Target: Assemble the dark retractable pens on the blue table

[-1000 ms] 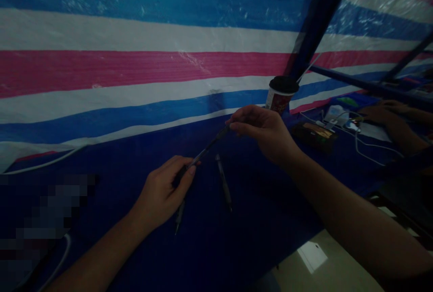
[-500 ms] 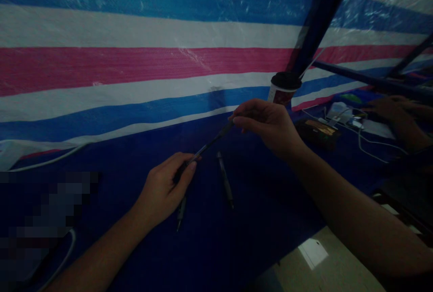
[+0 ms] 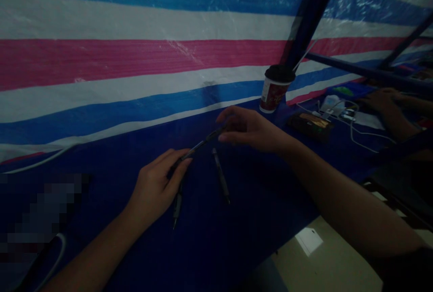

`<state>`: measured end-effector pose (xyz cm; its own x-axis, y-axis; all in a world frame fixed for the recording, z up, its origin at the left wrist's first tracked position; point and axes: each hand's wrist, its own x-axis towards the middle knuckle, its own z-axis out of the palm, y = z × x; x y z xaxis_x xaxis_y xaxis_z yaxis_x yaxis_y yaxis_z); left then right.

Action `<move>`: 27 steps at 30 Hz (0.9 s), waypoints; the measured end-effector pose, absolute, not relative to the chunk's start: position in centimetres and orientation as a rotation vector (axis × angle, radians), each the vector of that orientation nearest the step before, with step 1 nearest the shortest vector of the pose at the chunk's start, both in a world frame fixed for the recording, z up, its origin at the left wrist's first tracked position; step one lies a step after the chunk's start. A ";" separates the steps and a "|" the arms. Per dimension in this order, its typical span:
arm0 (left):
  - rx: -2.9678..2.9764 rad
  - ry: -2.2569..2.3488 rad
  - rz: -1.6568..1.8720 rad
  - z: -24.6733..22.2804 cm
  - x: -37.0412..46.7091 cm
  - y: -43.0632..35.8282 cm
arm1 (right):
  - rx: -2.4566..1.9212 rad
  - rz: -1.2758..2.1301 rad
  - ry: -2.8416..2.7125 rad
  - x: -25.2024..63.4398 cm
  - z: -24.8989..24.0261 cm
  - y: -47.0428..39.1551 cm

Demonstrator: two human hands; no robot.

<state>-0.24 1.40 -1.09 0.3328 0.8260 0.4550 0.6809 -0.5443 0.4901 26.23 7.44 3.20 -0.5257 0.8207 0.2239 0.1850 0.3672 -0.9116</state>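
Note:
My left hand [image 3: 164, 175] is closed around the lower part of a dark pen [image 3: 202, 143], which slants up to the right. At its far end my right hand [image 3: 248, 130] has thumb and forefinger apart, with the pen's end between them; whether they touch it is hard to see. A second pen [image 3: 221, 175] lies on the blue tabletop [image 3: 203, 247] below the right hand, point towards me. Partly covered by the left hand, a third pen [image 3: 177, 208] also points towards me.
A lidded paper cup [image 3: 275, 89] stands against the striped plastic sheet [image 3: 135, 57]. Right of it are a dark packet [image 3: 309, 125], white cables [image 3: 367, 134] and another person's hand [image 3: 382, 100]. A pixelated patch [image 3: 43, 220] covers something at left. A blue frame post [image 3: 313, 12] rises at the back.
My right thumb and forefinger have parted from their pinch at the pen's end. My left hand keeps its hold on the pen. The whole view has shifted slightly.

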 end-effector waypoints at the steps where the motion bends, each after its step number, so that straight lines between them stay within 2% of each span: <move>1: 2.383 1.369 1.010 -1.1 -0.3 1.4 | -0.902 1.173 -1.967 26.3 3.3 7.5; 5: 2.398 1.343 1.023 -1.1 -0.2 1.3 | -1.230 1.014 -2.102 26.7 3.6 7.4; 10: 2.423 1.355 1.035 -1.0 -0.2 1.2 | -1.001 1.011 -2.136 26.7 4.0 7.1; 14: 2.399 1.365 1.031 -1.2 -0.3 1.3 | -1.272 0.874 -2.120 26.5 3.7 6.8; 18: 2.354 1.426 1.038 -1.2 -0.3 1.4 | -1.067 0.877 -2.162 26.3 3.6 6.8; 23: 2.291 1.421 1.080 -1.0 -0.1 1.2 | -1.167 0.889 -2.224 26.1 3.9 6.4; 27: 2.191 1.472 1.090 -0.8 -0.1 1.2 | -0.986 0.899 -2.226 26.3 4.1 6.4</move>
